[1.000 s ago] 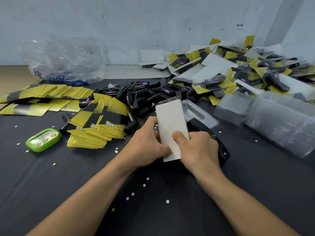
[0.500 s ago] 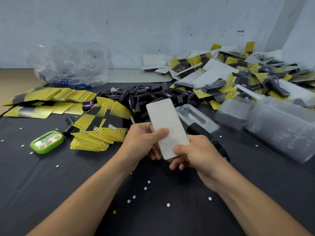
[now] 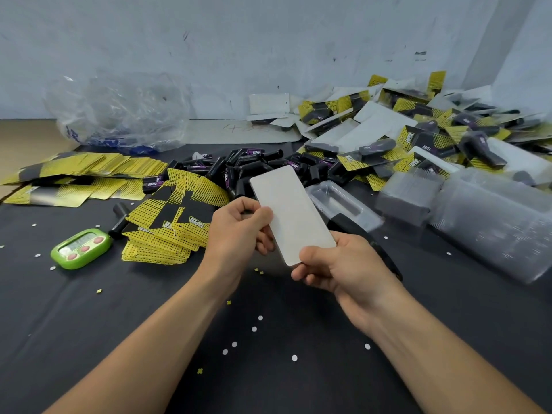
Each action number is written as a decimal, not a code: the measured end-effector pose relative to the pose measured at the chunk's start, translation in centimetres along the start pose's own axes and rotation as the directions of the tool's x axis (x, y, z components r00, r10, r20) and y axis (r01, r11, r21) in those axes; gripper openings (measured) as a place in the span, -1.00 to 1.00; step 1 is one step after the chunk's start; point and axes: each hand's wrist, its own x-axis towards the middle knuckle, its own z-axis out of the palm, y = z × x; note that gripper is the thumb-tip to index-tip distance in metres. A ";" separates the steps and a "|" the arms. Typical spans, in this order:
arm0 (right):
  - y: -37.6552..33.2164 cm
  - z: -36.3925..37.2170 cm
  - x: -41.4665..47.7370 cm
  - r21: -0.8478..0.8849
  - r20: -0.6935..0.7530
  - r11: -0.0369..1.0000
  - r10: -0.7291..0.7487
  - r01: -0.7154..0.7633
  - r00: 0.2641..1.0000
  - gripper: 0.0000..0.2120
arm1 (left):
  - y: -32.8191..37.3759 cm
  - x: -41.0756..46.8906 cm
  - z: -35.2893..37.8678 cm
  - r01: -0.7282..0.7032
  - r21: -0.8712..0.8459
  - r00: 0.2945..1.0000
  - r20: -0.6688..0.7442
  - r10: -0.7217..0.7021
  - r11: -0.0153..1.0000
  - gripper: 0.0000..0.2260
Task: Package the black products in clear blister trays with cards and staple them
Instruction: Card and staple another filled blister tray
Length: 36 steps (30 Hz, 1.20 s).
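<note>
A white-faced card (image 3: 291, 216) is held up above the desk (image 3: 149, 324), tilted so its far end leans left. The left grip (image 3: 239, 231) is closed on its left edge, thumb laid across the face and fingers curled behind. The right grip (image 3: 340, 267) is closed on the near corner, thumb on top. What lies behind the card cannot be told.

Just beyond it, a clear blister tray (image 3: 340, 204) is seen lying on the desk, and a black tool (image 3: 386, 261) is partly hidden by the right hand. A heap of black products (image 3: 239, 168) is piled behind the card. A fanned stack of yellow-and-black cards (image 3: 173, 222) is spread to the left, with a green timer (image 3: 80, 249) just beside it.

To the right, nested clear trays (image 3: 493, 222) are stacked on their side, and finished packs (image 3: 418, 135) are heaped towards the wall. A crumpled plastic bag (image 3: 119, 112) is seen far left, and white paper dots (image 3: 254, 329) are scattered over the black cloth
</note>
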 end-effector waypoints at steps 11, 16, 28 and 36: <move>1.1 1.0 -1.2 -0.969 0.136 0.058 -0.682 0.238 0.718 -0.81 | 0.0 -0.5 0.2 0.219 -0.291 0.965 0.203 -0.164 0.931 -0.67; 2.2 1.5 -1.1 -0.929 0.356 -0.202 -0.720 0.310 0.595 -0.81 | -0.3 -0.6 0.3 0.324 -0.154 0.916 0.298 -0.269 0.934 -0.65; 2.4 0.9 -0.2 -0.517 -0.212 0.839 -0.316 0.169 0.925 -0.75 | 0.0 0.4 -0.4 0.420 -0.442 0.907 0.237 -0.349 0.792 -0.67; 2.0 1.4 0.1 -0.152 -0.118 0.986 -0.089 0.070 0.989 -0.87 | -0.1 -0.1 -0.7 0.360 -0.182 0.876 0.403 -0.265 0.915 -0.76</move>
